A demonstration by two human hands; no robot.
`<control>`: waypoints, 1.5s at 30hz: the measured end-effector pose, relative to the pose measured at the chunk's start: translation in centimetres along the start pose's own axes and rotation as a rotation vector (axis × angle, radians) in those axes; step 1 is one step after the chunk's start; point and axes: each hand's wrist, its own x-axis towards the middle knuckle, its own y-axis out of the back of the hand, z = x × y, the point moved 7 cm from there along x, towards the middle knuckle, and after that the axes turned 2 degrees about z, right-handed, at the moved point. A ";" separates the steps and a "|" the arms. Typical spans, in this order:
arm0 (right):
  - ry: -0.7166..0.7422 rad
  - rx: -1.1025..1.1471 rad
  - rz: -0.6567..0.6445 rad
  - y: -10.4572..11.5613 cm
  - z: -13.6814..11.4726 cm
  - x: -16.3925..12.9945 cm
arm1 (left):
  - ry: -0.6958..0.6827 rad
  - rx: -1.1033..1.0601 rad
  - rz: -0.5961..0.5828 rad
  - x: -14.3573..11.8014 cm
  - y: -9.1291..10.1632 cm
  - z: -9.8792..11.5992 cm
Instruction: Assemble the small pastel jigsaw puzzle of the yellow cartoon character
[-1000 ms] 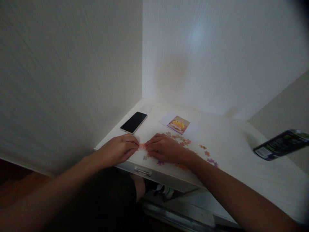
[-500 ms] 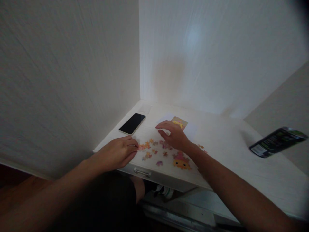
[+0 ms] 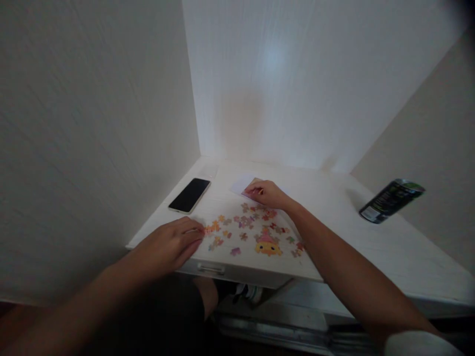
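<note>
Risk: left hand [image 3: 168, 245], fingers together on a piece [image 3: 208, 230]; right hand [image 3: 267, 194] pinching the card [image 3: 243, 184], forearm may sweep loose pieces [image 3: 248, 221] off the desk [image 3: 371, 247].

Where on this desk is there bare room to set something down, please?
The widest bare patch lies between the right forearm and the can, running to the desk front edge. A smaller strip lies along the back wall behind the phone. Between both hands it is crowded with loose puzzle pieces.
</note>
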 end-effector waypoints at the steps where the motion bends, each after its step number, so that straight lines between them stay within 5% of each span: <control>1: -0.002 0.019 -0.011 0.1 0.0 0.0 | -0.005 -0.006 0.002 0.0 0.0 0.1; 7: 0.042 0.092 -0.096 -0.7 -1.5 -0.2 | -0.006 -0.024 -0.012 0.0 -0.2 -0.1; 18: -0.062 0.021 0.301 2.7 1.3 0.0 | -0.014 -0.034 0.011 -0.1 -0.3 -0.3; 26: -0.079 0.058 0.279 2.8 1.1 0.2 | -0.022 -0.042 0.026 0.2 -0.1 0.0; 29: -0.133 0.082 0.158 3.3 1.4 0.5 | -0.030 -0.044 0.026 0.3 -0.1 0.2; 33: -0.051 0.067 -0.314 2.5 1.2 -0.3 | -0.024 -0.042 0.046 0.2 0.2 0.2; 35: -0.038 0.014 -0.437 2.8 1.7 -1.3 | -0.019 -0.038 0.052 0.1 0.2 0.0; 45: -0.072 0.100 -0.526 2.5 3.3 -5.0 | -0.001 -0.037 0.069 -0.1 -0.2 -1.8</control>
